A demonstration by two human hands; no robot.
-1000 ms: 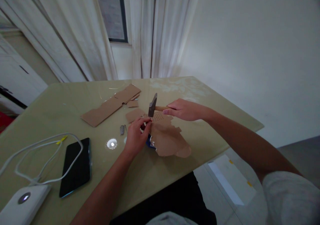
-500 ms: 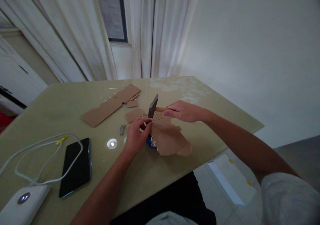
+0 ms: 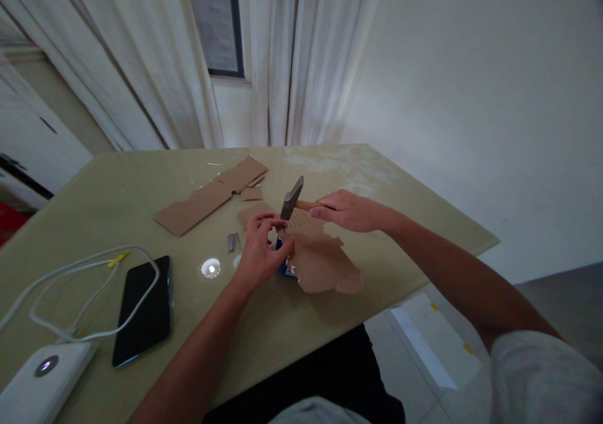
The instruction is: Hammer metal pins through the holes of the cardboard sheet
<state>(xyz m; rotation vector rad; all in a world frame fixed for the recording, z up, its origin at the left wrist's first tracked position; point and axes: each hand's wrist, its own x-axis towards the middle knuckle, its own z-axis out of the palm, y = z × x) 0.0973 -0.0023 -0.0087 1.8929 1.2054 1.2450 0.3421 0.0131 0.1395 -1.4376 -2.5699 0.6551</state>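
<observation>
My right hand (image 3: 351,210) grips the wooden handle of a small hammer (image 3: 292,199), whose grey head tilts over a torn piece of brown cardboard (image 3: 320,260) dotted with small holes. My left hand (image 3: 259,251) rests on the near left edge of that cardboard, fingers pinched just under the hammer head; whether a nail is between them is too small to tell. A blue object (image 3: 284,267) peeks out from beneath the cardboard. A few loose nails (image 3: 230,242) lie on the table just left of my left hand.
A long cardboard strip (image 3: 207,196) and small scraps lie farther back on the beige table (image 3: 117,191). A black phone (image 3: 144,311), a white cable (image 3: 70,286) and a white power bank (image 3: 42,383) sit at the near left. The table's right edge drops to the floor.
The hammer head has tipped up and slightly right. My left hand's fingers have shifted and spread a little at the cardboard's edge. The view has moved slightly.
</observation>
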